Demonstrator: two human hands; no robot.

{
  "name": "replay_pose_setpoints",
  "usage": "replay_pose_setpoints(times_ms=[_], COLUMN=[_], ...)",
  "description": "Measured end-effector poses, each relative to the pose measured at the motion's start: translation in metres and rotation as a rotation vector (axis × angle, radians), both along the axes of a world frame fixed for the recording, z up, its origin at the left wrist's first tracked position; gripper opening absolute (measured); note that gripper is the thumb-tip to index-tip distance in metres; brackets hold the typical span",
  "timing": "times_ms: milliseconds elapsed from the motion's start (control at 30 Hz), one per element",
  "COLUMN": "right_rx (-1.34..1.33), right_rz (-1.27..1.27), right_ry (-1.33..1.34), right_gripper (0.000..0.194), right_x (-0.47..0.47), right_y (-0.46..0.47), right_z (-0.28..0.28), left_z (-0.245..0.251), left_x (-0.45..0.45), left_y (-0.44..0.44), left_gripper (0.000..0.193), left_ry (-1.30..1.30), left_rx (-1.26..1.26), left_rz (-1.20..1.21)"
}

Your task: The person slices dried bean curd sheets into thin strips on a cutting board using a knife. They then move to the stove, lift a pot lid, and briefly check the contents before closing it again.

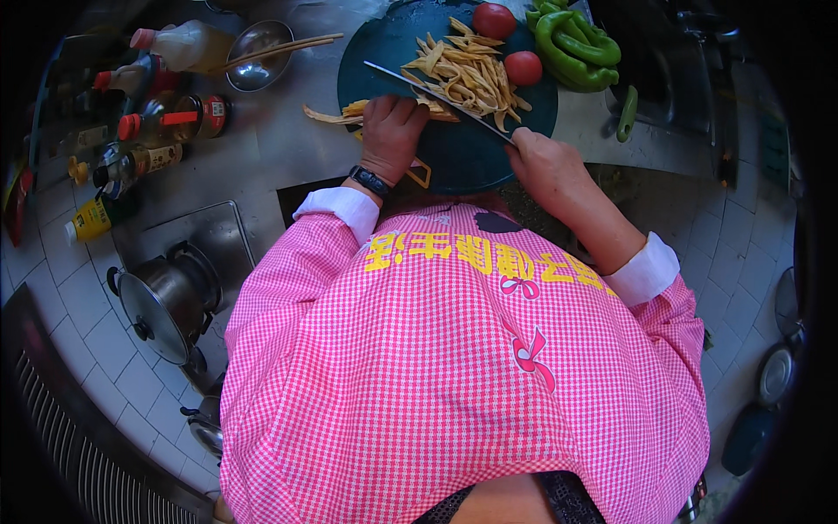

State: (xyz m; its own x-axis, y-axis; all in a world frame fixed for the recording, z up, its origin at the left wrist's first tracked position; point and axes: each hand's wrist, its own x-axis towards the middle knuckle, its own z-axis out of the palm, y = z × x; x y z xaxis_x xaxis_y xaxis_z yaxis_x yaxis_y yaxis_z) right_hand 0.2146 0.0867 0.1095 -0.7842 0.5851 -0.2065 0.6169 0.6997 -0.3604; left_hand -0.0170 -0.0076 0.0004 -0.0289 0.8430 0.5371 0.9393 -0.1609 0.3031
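A round dark green cutting board (458,154) lies on the steel counter before me. My left hand (395,131), with a black band at the wrist, presses down on long yellowish strips, seemingly dried bean curd sticks (334,118), which stick out past the board's left edge. In my right hand (543,160) is the handle of a knife (435,98); its blade slants up and left, beside my left fingers. Beyond the blade lies a heap of cut pieces (474,78). Two tomatoes, one at the back (493,21) and one nearer (523,68), sit at the heap's right.
Green peppers (576,52) lie right of the board, near a green-handled tool (627,114). Left stand a metal bowl (255,72) with chopsticks (281,50) across it and several bottles (157,121). A lidded pot (157,308) is at the lower left.
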Motion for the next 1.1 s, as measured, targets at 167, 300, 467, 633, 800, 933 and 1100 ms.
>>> replay_pose_setpoints(times_ms=[167,300,467,633,800,933,1100], right_rx=[-0.081,-0.165,-0.134,-0.09,-0.018,0.018,0.003], right_rz=[0.006,0.014,0.004,-0.02,-0.059,-0.022,0.038], right_ry=[-0.156,-0.239,-0.072,0.009,0.035,0.055,0.108], right_gripper=[0.016,0.018,0.02,0.021,0.021,0.019,0.016], right_x=[-0.004,-0.012,-0.045,-0.067,-0.047,-0.039,-0.034], right_y=[0.005,0.017,0.01,0.016,0.021,0.015,0.001], right_z=[0.012,0.019,-0.037,-0.033,-0.036,-0.014,0.0], left_z=[-0.01,-0.009,-0.009,-0.013,-0.004,0.006,0.0], left_x=[0.001,0.001,-0.006,-0.012,-0.012,-0.013,-0.024], left_y=[0.002,0.0,0.001,-0.001,-0.006,-0.017,-0.028], left_gripper=[0.014,0.022,0.022,0.021,0.026,0.028,0.026], left_ry=[-0.083,-0.106,-0.145,-0.174,-0.127,-0.099,-0.084], left_rx=[0.03,-0.006,-0.021,-0.016,-0.055,-0.067,-0.117], left_rz=[0.001,0.018,-0.027,-0.051,-0.015,0.058,0.082])
